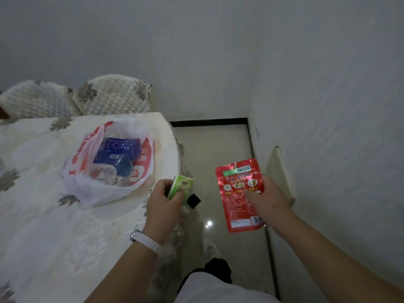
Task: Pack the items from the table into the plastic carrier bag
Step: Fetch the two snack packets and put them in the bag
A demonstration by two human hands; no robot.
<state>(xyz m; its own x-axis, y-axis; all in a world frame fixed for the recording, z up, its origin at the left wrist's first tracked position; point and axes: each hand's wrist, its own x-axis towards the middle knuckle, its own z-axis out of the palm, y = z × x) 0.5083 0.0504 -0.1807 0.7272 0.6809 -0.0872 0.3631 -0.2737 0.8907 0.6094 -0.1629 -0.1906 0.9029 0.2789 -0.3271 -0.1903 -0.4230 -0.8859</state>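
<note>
Left hand (161, 195) grips a green pack (182, 185) (tissues maybe), right hand (269, 200) pinches a red pouch (236, 211), so I'd drop both flat into the bag (143, 165) at 10 o'clock.

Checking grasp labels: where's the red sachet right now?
Head view, right of centre: the red sachet is held by the right hand above the floor, right of the green pack in the left hand.

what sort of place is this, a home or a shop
Likely a home dining corner: a round table with an embroidered white tablecloth, chairs in quilted floral covers behind it, and a glossy tiled floor.
</note>
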